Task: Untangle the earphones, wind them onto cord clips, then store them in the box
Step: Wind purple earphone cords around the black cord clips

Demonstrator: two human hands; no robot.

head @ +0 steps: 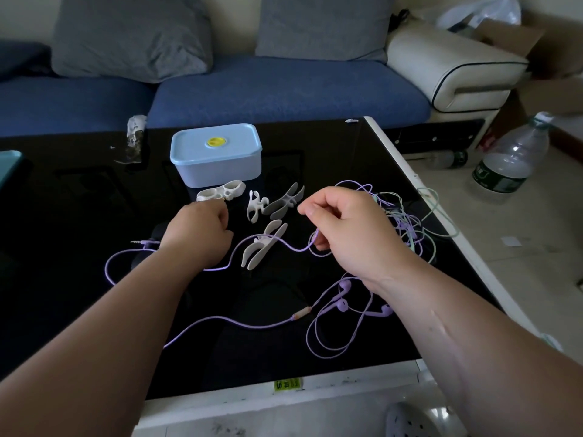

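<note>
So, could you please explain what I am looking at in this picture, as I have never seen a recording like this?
There is no machine here. A camera worn on the person's head looks down at their two bare hands, and this is the only view. On the black table stand a closed light blue box and four pale cord clips, with a tangle of purple and green earphones to the right. The right hand pinches a purple cable, which runs across the nearest clip. The left hand is curled beside that clip; whether it holds anything is hidden.
</note>
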